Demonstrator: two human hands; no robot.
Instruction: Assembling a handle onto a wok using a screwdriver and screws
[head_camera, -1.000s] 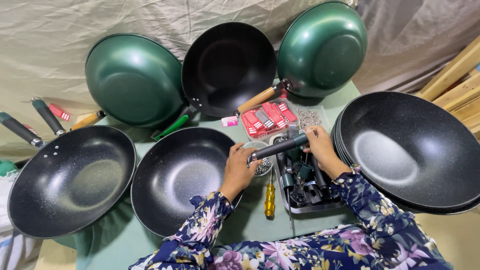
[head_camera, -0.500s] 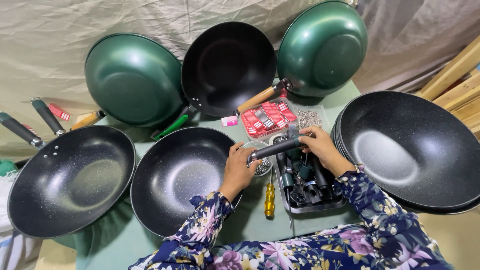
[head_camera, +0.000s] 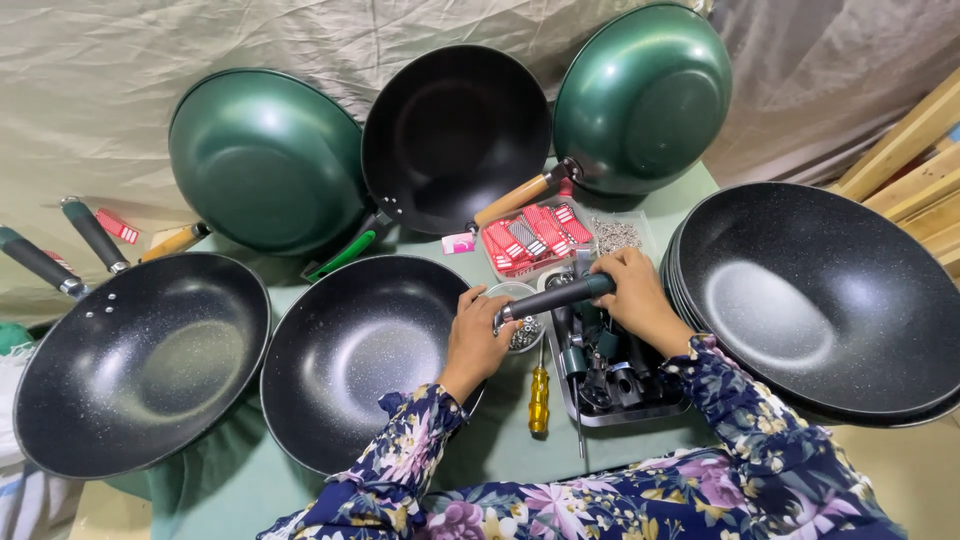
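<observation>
Overhead, woks (head_camera: 365, 355) crowd a green table (head_camera: 500, 450).

A creased pale cloth (head_camera: 150, 60) hangs as the far wall, running from the left edge to past the middle. At the far right it gives way to a greyer, thinner sheet (head_camera: 830, 70) with soft folds. Pale wooden planks (head_camera: 915, 165) lean at a slant in the far right corner. The table (head_camera: 500, 450) has a light green top. At the near right a strip of tan floor (head_camera: 915, 470) shows. The light is even and soft, with faint shadows.
</observation>
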